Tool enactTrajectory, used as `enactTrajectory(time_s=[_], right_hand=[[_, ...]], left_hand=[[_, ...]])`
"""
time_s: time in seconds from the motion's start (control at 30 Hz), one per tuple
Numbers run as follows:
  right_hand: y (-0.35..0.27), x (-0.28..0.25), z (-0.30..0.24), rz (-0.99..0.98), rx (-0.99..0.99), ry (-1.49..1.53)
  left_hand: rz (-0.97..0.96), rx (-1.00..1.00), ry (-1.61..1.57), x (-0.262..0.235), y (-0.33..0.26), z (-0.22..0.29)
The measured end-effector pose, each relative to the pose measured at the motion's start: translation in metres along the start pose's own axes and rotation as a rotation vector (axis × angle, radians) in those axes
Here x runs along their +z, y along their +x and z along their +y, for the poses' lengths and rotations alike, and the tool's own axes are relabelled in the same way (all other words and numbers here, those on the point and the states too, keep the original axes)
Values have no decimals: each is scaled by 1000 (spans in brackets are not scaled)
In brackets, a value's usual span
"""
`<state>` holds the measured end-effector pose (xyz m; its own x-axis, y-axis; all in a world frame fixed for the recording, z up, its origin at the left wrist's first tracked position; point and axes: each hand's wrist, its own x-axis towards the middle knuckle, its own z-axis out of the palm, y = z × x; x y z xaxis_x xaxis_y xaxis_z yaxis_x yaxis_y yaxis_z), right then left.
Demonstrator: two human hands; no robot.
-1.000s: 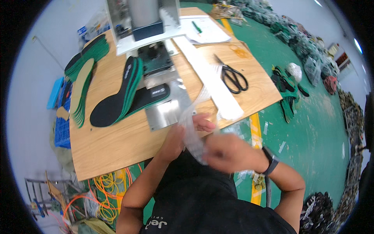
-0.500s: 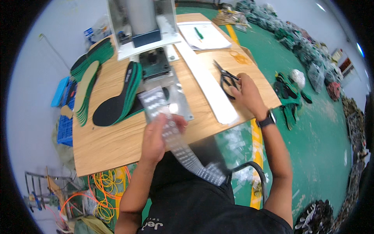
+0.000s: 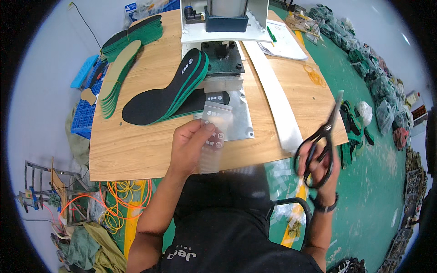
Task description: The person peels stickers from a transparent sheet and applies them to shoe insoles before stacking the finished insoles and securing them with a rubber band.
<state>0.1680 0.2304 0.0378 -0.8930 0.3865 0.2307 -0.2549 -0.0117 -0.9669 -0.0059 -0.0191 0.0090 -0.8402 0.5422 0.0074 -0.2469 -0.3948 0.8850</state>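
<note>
My left hand (image 3: 189,145) pinches a translucent printed film strip (image 3: 213,157) between thumb and fingers, in front of the press. The strip hangs down past the table's near edge. In my right hand (image 3: 321,173) is a pair of black-handled scissors (image 3: 326,131), held by the handles with the blades pointing up and away. The scissors are over the table's right corner. Behind the strip, a black and green insole (image 3: 193,103) lies partly on the metal plate (image 3: 241,119). Several stacked insoles (image 3: 152,102) rest left of it.
A press (image 3: 223,63) stands at the table's (image 3: 123,157) far middle. Right of it lie a long white strip (image 3: 272,91), paper sheets (image 3: 287,43) with a green pen, and yellow rubber bands (image 3: 315,76). More insole stacks (image 3: 119,77) are at left; a blue crate (image 3: 86,111) adjoins the table.
My right hand has picked the scissors up off the table and brought them nearer, to the right corner. My left hand still holds the strip, which now hangs straighter. The view has shifted.
</note>
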Motion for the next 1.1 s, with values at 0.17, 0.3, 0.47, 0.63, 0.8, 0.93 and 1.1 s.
enactTrajectory(time_s=[0.17,0.3,0.47,0.63,0.8,0.93,1.1], right_hand=[[-27,31,6,-394,446,135],[-23,31,12,-502,442,-51],[-7,25,15,-587,352,-273],[4,28,14,-704,271,-326],[5,32,13,-737,384,-234],[5,35,13,-734,427,-176],[3,35,17,-737,417,-167]], left_hand=[[-71,-67,51,9,2,4],[-38,-96,86,10,-3,4],[-58,-55,101,8,-7,-1],[1,-136,219,11,-10,5],[-3,10,387,17,-13,0],[-11,17,377,16,-15,-7],[-36,44,414,13,-17,-8]])
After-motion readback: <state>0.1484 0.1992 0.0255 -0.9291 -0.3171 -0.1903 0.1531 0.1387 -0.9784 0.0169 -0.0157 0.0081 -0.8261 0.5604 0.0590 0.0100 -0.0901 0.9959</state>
